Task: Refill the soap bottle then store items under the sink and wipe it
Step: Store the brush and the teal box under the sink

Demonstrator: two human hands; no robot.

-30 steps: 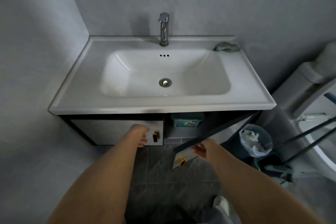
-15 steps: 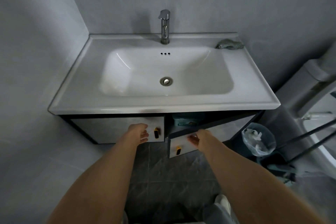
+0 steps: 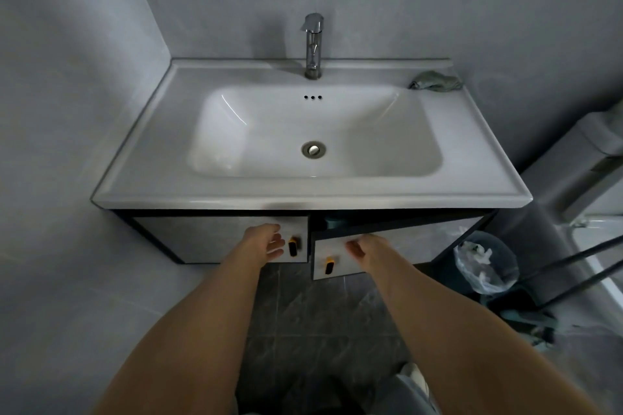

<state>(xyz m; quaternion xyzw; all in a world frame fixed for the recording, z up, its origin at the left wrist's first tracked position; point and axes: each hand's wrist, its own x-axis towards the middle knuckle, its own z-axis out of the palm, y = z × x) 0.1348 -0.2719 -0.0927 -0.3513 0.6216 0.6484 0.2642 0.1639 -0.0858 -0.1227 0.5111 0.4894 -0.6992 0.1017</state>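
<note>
A white sink (image 3: 472, 158) tops a dark-framed cabinet with two pale doors. The left door (image 3: 209, 239) is flush with the frame, and my left hand (image 3: 266, 241) rests flat on it beside its black and yellow handle (image 3: 294, 246). The right door (image 3: 414, 239) stands slightly ajar, and my right hand (image 3: 365, 248) presses on its face, fingers spread, just right of its handle (image 3: 329, 265). A teal item (image 3: 332, 221) shows in the narrow gap above that door. A crumpled green cloth (image 3: 436, 81) lies on the sink's back right corner. No soap bottle is visible.
A chrome tap (image 3: 313, 44) stands behind the basin. A bin with a clear bag (image 3: 485, 263) sits on the dark tiled floor to the right. Beside it are black rails (image 3: 573, 266) and a white fixture. Grey walls close in behind and on the left.
The right cabinet door has swung from wide open to nearly closed under my right hand. My left hand has stayed on the left door.
</note>
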